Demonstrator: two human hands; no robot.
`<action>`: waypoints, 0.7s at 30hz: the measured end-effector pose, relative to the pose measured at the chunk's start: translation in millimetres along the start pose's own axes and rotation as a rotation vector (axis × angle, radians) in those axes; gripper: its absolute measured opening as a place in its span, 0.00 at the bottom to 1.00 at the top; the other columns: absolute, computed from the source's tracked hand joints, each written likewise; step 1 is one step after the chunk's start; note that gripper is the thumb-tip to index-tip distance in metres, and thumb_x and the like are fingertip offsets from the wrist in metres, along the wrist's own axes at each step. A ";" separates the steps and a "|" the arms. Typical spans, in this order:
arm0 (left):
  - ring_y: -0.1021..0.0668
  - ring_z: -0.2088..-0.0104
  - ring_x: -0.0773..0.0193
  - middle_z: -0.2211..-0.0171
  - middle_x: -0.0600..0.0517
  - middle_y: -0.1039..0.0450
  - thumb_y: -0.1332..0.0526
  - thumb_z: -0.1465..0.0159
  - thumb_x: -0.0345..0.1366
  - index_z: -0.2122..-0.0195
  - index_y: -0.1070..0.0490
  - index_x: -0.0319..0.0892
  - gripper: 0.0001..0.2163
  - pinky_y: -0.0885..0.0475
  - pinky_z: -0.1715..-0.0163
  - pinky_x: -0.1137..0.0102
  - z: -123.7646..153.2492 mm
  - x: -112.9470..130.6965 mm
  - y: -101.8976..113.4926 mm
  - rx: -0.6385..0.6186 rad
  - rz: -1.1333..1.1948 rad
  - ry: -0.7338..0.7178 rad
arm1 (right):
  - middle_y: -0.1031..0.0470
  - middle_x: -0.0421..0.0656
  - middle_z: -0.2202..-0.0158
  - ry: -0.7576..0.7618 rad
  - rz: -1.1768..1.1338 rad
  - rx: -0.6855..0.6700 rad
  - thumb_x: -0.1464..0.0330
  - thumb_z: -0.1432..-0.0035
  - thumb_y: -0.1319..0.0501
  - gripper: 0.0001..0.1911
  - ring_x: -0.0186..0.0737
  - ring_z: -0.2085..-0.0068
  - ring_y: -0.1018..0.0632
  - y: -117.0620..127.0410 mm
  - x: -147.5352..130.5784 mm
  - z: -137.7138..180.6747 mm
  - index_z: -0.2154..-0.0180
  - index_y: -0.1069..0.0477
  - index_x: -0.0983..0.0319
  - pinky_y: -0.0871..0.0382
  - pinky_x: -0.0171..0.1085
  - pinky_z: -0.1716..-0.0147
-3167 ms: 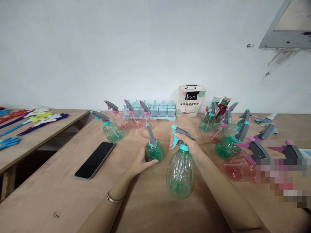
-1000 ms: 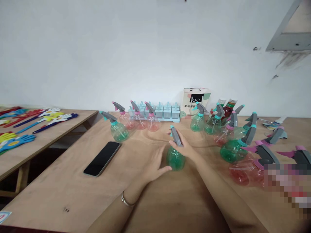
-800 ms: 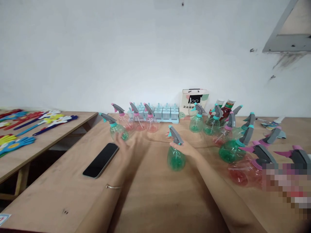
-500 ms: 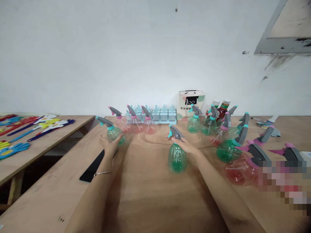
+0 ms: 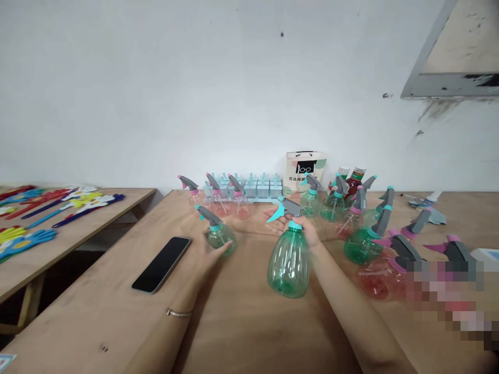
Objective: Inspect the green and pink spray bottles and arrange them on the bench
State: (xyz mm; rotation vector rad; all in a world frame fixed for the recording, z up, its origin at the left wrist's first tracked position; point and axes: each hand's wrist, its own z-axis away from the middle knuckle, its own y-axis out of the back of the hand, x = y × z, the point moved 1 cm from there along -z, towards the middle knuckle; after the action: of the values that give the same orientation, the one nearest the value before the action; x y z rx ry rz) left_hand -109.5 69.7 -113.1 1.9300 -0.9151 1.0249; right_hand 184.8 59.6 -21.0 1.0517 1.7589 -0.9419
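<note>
My left hand (image 5: 206, 255) is wrapped around the body of a small green spray bottle (image 5: 221, 237), its thumb across the front and its fingers mostly hidden behind. The bottle has a grey head with a turquoise nozzle, tilted to the left. With my right hand (image 5: 310, 232) I grip a larger-looking green spray bottle (image 5: 289, 262) at the neck, close to me, its turquoise trigger pointing left. Behind my hands stand several pink spray bottles (image 5: 238, 206) in a row. A green spray bottle (image 5: 310, 202) is just beyond my right hand.
A black phone (image 5: 161, 264) lies left of my left arm. Light-blue ice-pop moulds (image 5: 257, 188), a paper bag (image 5: 304, 171) and red sauce bottles (image 5: 354, 183) line the wall. More green and pink spray bottles (image 5: 364, 245) crowd the right. Colourful hand-shaped clappers (image 5: 81, 197) cover the left table.
My left hand has brought its green spray bottle right and nearer, uncovering the phone. The right-hand bottle has come up and closer to me. The view has shifted slightly.
</note>
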 end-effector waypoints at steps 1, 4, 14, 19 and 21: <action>0.20 0.55 0.45 0.60 0.48 0.26 0.23 0.59 0.46 0.58 0.38 0.44 0.32 0.27 0.49 0.46 9.3 4.7 -2.5 -0.036 0.017 -0.002 | 0.20 0.49 0.60 -0.002 -0.042 0.005 0.50 0.45 0.49 0.25 0.54 0.50 0.21 -2.1 -5.4 0.8 0.58 0.25 0.60 0.28 0.55 0.49; 0.21 0.53 0.47 0.59 0.48 0.27 0.24 0.58 0.45 0.58 0.39 0.45 0.31 0.26 0.49 0.48 30.9 14.0 -10.4 -0.140 0.106 0.048 | 0.20 0.49 0.60 -0.013 -0.158 0.028 0.51 0.48 0.48 0.24 0.55 0.50 0.21 -9.4 -24.0 2.6 0.58 0.26 0.59 0.27 0.56 0.50; 0.25 0.44 0.44 0.47 0.43 0.28 0.24 0.56 0.44 0.47 0.40 0.44 0.38 0.32 0.41 0.47 47.2 12.5 -17.3 -0.348 0.258 0.061 | 0.20 0.48 0.63 -0.187 -0.173 -0.119 0.52 0.48 0.42 0.24 0.53 0.55 0.20 -13.3 -35.8 16.8 0.55 0.26 0.60 0.25 0.52 0.53; 0.28 0.41 0.44 0.45 0.43 0.29 0.24 0.55 0.45 0.45 0.39 0.45 0.38 0.38 0.37 0.45 46.2 12.3 -14.0 -0.366 0.245 0.057 | 0.19 0.48 0.63 -0.213 -0.207 -0.093 0.55 0.49 0.40 0.22 0.52 0.55 0.19 -18.9 -31.5 16.3 0.57 0.27 0.61 0.25 0.49 0.54; 0.28 0.41 0.43 0.46 0.43 0.29 0.24 0.54 0.46 0.45 0.39 0.45 0.38 0.37 0.38 0.46 46.5 12.3 -12.7 -0.378 0.239 0.064 | 0.19 0.48 0.63 -0.201 -0.206 -0.056 0.58 0.51 0.40 0.20 0.53 0.55 0.19 -22.6 -31.4 15.5 0.59 0.26 0.62 0.25 0.48 0.54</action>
State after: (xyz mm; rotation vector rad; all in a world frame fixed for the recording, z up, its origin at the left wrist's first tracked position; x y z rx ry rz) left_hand -78.0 32.8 -124.4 1.4928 -1.2267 0.9598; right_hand 177.3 29.1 6.3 0.7224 1.7369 -1.0786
